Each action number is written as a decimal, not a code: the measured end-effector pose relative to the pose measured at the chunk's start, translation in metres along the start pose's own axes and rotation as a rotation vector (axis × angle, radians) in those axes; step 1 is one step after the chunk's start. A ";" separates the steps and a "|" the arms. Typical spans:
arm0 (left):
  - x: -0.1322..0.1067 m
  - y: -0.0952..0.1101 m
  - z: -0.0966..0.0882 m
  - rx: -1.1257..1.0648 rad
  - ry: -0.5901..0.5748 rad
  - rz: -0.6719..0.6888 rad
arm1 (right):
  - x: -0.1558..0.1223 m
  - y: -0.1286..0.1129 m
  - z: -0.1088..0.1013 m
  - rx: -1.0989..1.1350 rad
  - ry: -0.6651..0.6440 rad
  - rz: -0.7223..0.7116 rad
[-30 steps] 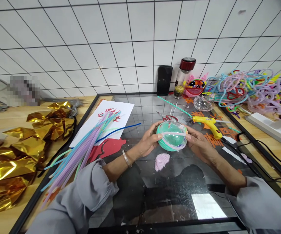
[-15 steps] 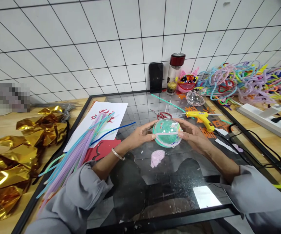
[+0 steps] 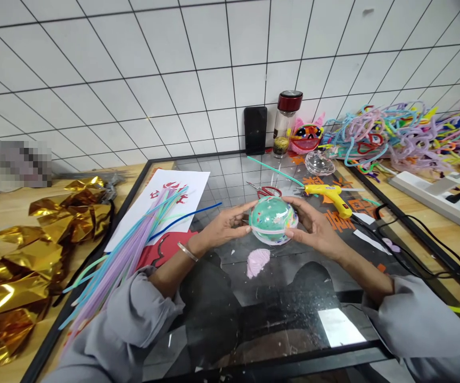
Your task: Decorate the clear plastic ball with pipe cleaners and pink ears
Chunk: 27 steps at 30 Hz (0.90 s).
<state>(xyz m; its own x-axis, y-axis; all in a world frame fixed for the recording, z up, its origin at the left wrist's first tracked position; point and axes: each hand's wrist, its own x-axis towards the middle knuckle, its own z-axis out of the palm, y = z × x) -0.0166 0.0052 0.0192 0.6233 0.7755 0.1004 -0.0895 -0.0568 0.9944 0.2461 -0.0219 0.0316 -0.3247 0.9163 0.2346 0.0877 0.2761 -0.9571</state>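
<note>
A clear plastic ball (image 3: 270, 214) with green and multicoloured bits showing through sits between my two hands, low over the dark glass tabletop. A pale strip (image 3: 270, 231) runs across its near side. My left hand (image 3: 230, 226) grips the ball's left side, thumb at the strip's left end. On the other side my right hand (image 3: 312, 226) holds the ball, its thumb pressing the strip's right end. The far fingertips are partly hidden behind the ball. Just in front lies a crumpled pale pink piece (image 3: 258, 262). Red-handled scissors (image 3: 269, 191) rest behind the ball.
A yellow glue gun (image 3: 328, 196) lies to the right, its cable trailing towards a white power strip (image 3: 440, 202). Pipe cleaners (image 3: 128, 260) and white paper (image 3: 134, 207) are at left, beside gold foil (image 3: 42, 250). Behind stand a phone (image 3: 255, 130) and a glass bottle (image 3: 284, 125).
The ball has tilted in my hands, so the pale strip now sits lower on its near side. My right thumb has moved slightly down and left.
</note>
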 end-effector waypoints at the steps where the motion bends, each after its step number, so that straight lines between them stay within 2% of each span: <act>1: -0.001 0.000 0.000 0.014 -0.004 0.006 | 0.000 0.001 0.000 -0.029 -0.003 -0.023; 6: -0.003 0.004 -0.002 0.154 0.063 0.034 | -0.001 0.007 -0.002 -0.126 -0.044 -0.106; 10: -0.004 0.008 -0.004 0.288 0.109 0.100 | -0.001 0.009 -0.002 -0.177 -0.019 -0.152; 16: -0.004 0.007 -0.007 0.220 0.127 0.102 | 0.000 0.012 -0.001 -0.181 0.004 -0.182; 21: -0.003 0.008 -0.004 0.227 0.142 0.078 | 0.000 0.011 -0.001 -0.105 -0.010 -0.125; 27: -0.002 0.010 -0.002 0.250 0.166 0.079 | -0.002 0.003 -0.008 0.145 -0.152 0.008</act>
<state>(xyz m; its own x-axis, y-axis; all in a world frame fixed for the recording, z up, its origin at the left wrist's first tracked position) -0.0206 0.0043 0.0286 0.4846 0.8536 0.1909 0.0745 -0.2578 0.9633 0.2544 -0.0201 0.0295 -0.4636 0.8610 0.2092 -0.0424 0.2142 -0.9759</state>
